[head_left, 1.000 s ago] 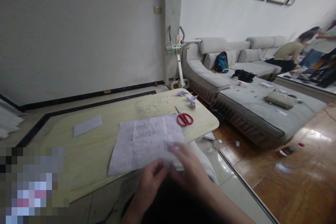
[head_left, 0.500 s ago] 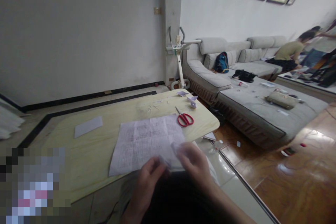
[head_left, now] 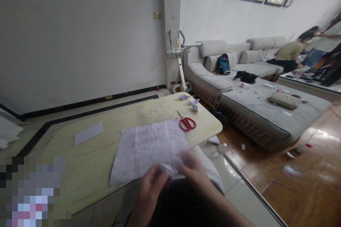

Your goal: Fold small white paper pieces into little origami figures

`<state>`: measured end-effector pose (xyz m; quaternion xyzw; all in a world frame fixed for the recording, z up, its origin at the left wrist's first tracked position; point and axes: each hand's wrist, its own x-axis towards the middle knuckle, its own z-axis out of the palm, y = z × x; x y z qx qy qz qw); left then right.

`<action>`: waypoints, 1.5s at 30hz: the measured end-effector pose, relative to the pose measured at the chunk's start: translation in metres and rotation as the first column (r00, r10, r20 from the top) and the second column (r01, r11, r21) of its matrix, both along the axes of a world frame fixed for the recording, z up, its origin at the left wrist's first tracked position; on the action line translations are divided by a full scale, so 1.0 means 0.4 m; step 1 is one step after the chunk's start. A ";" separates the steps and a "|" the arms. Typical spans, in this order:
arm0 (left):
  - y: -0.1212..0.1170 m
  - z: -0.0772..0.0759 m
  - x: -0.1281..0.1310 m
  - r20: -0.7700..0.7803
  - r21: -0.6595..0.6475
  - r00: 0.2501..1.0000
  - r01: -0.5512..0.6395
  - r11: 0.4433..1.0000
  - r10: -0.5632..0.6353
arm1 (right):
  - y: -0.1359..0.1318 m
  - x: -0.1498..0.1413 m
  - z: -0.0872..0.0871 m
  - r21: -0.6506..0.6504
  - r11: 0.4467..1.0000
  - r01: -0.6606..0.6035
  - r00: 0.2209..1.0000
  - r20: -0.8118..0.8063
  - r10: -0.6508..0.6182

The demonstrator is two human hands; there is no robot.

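Note:
My left hand (head_left: 149,188) and my right hand (head_left: 194,172) meet just below the near edge of a pale wooden table (head_left: 112,120). Both pinch a small folded piece of white paper (head_left: 168,167) between their fingertips. Right behind them a large creased sheet with faint writing (head_left: 149,147) lies flat on the table, its near edge overhanging slightly. Red-handled scissors (head_left: 187,122) rest on the table beyond the sheet, to the right.
A blank white slip (head_left: 88,133) lies at the table's left. Small folded paper pieces (head_left: 194,103) and scraps sit at the far right corner. A grey sofa (head_left: 255,103) with bags stands to the right; other people (head_left: 290,51) are beyond it. An exercise machine (head_left: 179,60) stands by the pillar.
The small paper piece has been folded tighter between my fingers and drawn slightly nearer. My hands shifted a little left and down. The view tilted slightly.

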<state>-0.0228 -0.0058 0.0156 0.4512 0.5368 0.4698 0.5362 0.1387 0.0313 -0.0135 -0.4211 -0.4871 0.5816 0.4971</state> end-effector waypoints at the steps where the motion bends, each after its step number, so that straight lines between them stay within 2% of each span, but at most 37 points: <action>1: -0.001 0.003 0.002 -0.007 -0.002 1.000 -0.001 1.000 0.001 | 0.000 -0.002 -0.003 -0.001 1.000 0.008 1.000 -0.008 -0.008; 5: -0.007 0.006 0.010 -0.069 -0.007 0.997 -0.018 1.000 0.018 | 0.001 -0.010 -0.015 -0.002 0.999 0.036 0.999 -0.028 -0.036; 9: -0.008 -0.005 0.010 -0.114 0.036 0.993 -0.021 0.999 0.025 | -0.001 -0.011 -0.022 0.063 0.994 0.085 0.992 0.084 -0.090; 13: -0.001 -0.010 0.003 -0.132 0.068 0.991 0.007 0.998 0.002 | -0.009 -0.009 -0.017 0.100 0.995 0.026 0.985 0.165 -0.043; 18: 0.001 -0.012 0.008 -0.190 0.085 0.979 -0.056 0.995 0.071 | -0.015 -0.010 -0.004 0.056 0.998 -0.008 0.996 0.090 0.003; 23: 0.002 -0.027 0.021 -0.131 0.139 0.975 -0.162 0.977 0.181 | -0.014 -0.014 -0.002 0.000 1.000 -0.022 1.000 0.008 0.022; 32: 0.011 -0.020 -0.004 -0.190 0.099 0.977 -0.074 0.992 0.092 | -0.015 -0.008 0.024 0.038 0.999 -0.034 0.998 0.058 0.031; 36: 0.011 -0.017 -0.002 -0.189 0.107 0.975 -0.101 0.989 0.120 | -0.018 -0.009 0.028 0.066 0.996 -0.051 0.997 0.065 0.047; 45: 0.011 -0.029 0.007 -0.152 0.081 0.978 -0.132 0.988 0.143 | -0.025 -0.013 0.019 0.172 0.985 0.019 0.985 0.163 -0.048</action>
